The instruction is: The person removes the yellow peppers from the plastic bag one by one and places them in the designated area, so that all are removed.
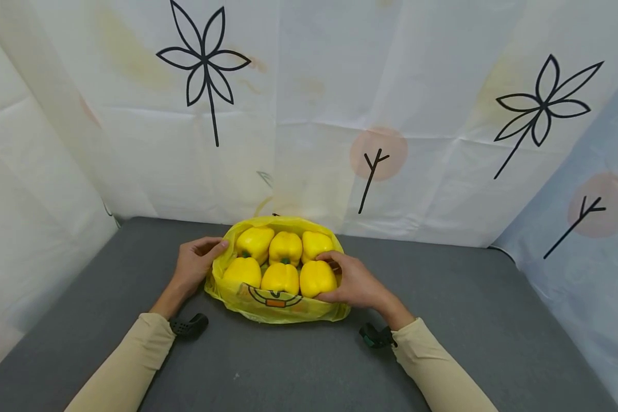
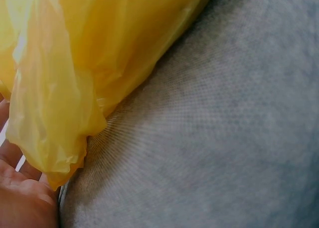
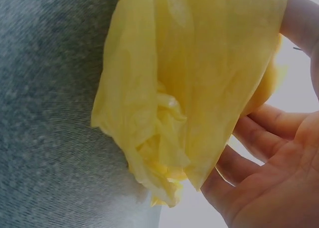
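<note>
A thin yellow plastic bag [image 1: 218, 286] lies on the table with its mouth spread open upward. Inside it, several yellow bell peppers [image 1: 280, 278] sit in two rows. My left hand [image 1: 193, 264] pinches the bag's left rim; in the left wrist view, bag film partly covers its fingers. With fingers behind and thumb in front, my right hand [image 1: 357, 281] holds the front-right bell pepper [image 1: 317, 278], inside the bag's right edge. In the right wrist view, hanging bag film [image 3: 199, 63] hides most of that pepper.
A dark grey table [image 1: 288, 372] bears the bag near its back edge. Behind it hangs a pale cloth [image 1: 309, 86] printed with flowers and twigs, with more cloth at both sides. Each wrist wears a black strap [image 1: 189, 326].
</note>
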`<state>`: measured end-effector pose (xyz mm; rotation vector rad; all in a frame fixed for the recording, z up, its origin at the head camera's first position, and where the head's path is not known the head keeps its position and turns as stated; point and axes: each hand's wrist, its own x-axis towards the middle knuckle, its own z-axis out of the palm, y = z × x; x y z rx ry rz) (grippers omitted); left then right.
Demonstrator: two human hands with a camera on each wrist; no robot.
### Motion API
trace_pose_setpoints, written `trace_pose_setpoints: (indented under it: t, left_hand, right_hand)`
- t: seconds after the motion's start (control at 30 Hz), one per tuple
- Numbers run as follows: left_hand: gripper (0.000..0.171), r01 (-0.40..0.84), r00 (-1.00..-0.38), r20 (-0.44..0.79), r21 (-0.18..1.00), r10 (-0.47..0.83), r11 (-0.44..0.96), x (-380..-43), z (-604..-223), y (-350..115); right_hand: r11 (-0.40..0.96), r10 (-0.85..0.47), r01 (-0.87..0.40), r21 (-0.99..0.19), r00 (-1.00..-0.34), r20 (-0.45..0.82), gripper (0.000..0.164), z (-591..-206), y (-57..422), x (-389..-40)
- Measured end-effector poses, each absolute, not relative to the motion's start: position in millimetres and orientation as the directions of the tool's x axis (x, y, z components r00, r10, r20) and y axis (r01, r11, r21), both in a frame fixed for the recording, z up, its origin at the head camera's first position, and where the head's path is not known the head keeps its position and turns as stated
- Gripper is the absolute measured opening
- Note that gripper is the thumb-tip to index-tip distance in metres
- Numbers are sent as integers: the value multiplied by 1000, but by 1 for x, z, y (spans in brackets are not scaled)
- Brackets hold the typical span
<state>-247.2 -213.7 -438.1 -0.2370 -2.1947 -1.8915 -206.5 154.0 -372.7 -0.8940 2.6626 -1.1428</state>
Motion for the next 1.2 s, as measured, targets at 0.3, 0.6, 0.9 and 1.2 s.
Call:
trace_pose_setpoints:
  t: [0.3, 0.6, 0.9, 1.2]
  left_hand:
    - [40, 277, -958, 284, 948, -27, 158, -247, -439, -215]
    - [40, 270, -960, 279, 947, -27, 175, -247, -440, -215]
    - [40, 277, -958, 284, 947, -24, 165, -246, -439, -215]
    - [39, 280, -958, 287, 947, -22, 157, -248, -439, -215]
  right_hand:
    - [510, -478, -366, -778, -873, 98, 78, -359, 156, -203]
    - [466, -430, -357, -809, -891, 146, 78, -349, 167, -204]
    - [366, -343, -294, -883, -925, 166, 76, -339, 186, -211]
    - [294, -246, -234, -927, -955, 163, 75, -345, 212, -227]
